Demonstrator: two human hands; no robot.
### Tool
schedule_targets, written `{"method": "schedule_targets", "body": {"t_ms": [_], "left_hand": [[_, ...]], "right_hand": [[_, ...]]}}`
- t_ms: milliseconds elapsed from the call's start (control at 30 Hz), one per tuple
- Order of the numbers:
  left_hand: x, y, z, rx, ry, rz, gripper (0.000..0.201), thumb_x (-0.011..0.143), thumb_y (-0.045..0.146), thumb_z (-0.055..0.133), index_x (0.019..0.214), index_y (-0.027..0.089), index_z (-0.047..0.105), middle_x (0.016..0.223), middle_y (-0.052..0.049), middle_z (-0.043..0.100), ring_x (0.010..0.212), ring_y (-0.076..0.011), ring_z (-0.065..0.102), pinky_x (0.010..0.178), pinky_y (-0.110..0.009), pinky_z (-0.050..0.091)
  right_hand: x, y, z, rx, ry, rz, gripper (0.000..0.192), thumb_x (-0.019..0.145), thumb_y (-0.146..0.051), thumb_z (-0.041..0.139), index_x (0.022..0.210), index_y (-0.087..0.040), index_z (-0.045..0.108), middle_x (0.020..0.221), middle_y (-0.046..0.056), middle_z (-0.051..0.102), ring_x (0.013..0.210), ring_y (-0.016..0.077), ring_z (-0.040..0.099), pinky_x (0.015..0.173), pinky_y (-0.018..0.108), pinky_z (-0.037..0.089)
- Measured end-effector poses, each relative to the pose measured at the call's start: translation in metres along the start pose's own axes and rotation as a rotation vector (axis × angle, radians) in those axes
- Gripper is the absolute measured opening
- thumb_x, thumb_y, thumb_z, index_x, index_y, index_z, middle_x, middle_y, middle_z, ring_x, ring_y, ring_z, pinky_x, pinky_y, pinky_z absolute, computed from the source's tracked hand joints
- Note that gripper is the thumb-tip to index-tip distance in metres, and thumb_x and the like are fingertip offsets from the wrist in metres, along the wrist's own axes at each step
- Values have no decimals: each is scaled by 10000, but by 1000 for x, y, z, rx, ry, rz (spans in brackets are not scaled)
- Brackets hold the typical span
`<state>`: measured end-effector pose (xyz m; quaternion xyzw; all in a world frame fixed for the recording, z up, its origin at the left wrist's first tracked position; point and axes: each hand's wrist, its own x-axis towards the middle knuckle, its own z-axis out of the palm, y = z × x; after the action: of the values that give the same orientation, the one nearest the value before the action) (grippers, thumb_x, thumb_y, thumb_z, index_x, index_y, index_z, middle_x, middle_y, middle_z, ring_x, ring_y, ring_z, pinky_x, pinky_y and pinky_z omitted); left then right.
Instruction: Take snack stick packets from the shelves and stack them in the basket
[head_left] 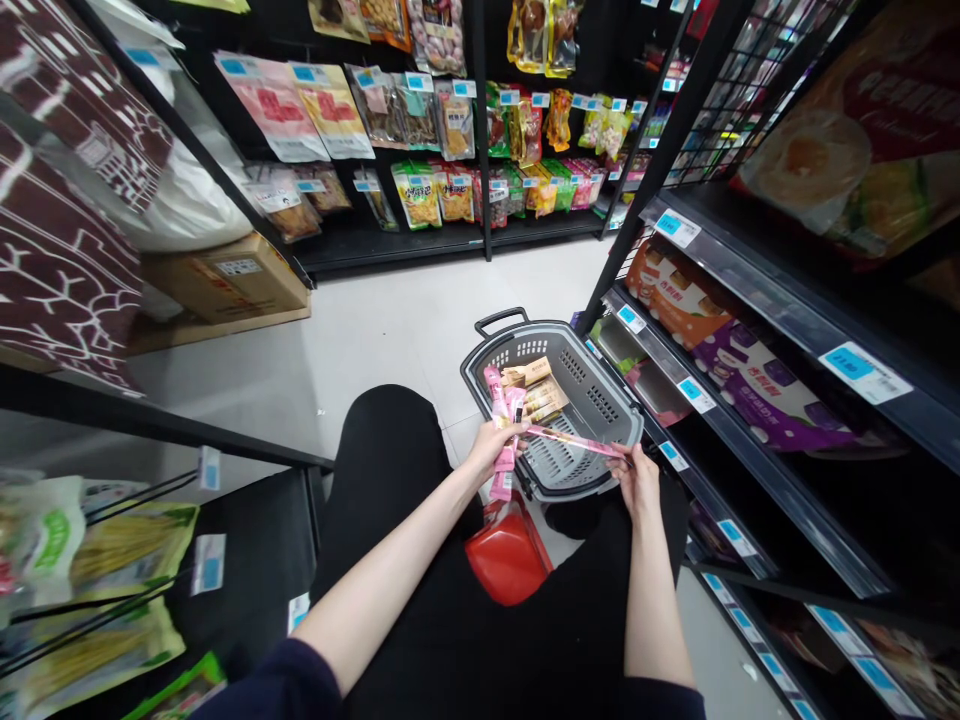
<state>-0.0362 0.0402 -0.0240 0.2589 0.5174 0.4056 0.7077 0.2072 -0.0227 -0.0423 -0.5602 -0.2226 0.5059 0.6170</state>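
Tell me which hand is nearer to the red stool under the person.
Left. The left hand, holding pink packets, is just above the red stool. The right hand is farther to the side, by the grey basket.

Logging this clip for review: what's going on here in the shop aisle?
A person crouches between shop shelves over a grey basket on the floor. The left hand grips a bunch of pink stick packets; the right hand pinches the end of one long pink packet stretched across the basket. Tan packets lie inside it. A red object sits by the knees.
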Motion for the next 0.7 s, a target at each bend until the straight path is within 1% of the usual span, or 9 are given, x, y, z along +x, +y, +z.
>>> {"method": "schedule_targets", "body": {"t_ms": [100,167,300,367,467,567,633,700], "left_hand": [[0,-1,1,16,-22,-8,234,582,135,708,802,86,645,587,-31,642,447,-97,563,381,-167,446],[0,-2,2,33,-36,3,241,568,114,704,800,97,643,562,-16,633,441,-100,557,388,-174,448],[-1,-2,3,26,-18,46,210,563,105,697,759,119,623,514,0,609,442,-112,550,390,-184,441],[0,0,4,5,-5,84,209,585,127,693,780,120,619,515,-2,606,447,-114,548,409,-192,450],[1,5,2,-72,76,197,214,643,233,685,807,122,605,585,-16,625,484,-109,558,470,-201,472],[4,12,-3,-185,227,297,239,700,324,643,825,136,562,672,-23,635,515,-97,562,500,-201,468],[6,17,-8,-264,317,307,237,728,350,614,812,149,521,662,-8,615,494,-82,546,488,-193,453],[7,22,-11,-329,364,263,234,758,372,579,786,162,480,625,9,585,457,-68,521,468,-184,441]], "right_hand": [[-2,-2,1,12,36,1,286,528,-358,762,712,-150,692,708,36,665,513,116,568,404,212,436],[-2,-1,0,14,38,-12,277,521,-300,765,752,-168,689,698,7,653,513,97,558,421,201,454],[-1,2,-3,-12,-5,-47,433,555,-281,746,968,-201,646,678,-28,619,519,96,566,445,208,480],[0,4,-2,-59,-37,-19,447,551,-289,749,971,-183,639,700,-13,625,538,119,590,481,243,512],[1,10,4,-132,-83,46,352,526,-290,758,834,-155,652,705,8,637,574,156,622,554,294,547],[3,21,9,-159,-91,61,311,528,-286,744,791,-160,637,698,10,636,612,177,635,603,322,556],[7,30,10,-189,-75,57,301,525,-284,731,776,-159,622,678,7,629,608,181,634,603,332,557],[13,40,10,-253,-41,66,288,516,-282,718,750,-159,602,634,-5,609,578,179,628,591,337,555]]}}
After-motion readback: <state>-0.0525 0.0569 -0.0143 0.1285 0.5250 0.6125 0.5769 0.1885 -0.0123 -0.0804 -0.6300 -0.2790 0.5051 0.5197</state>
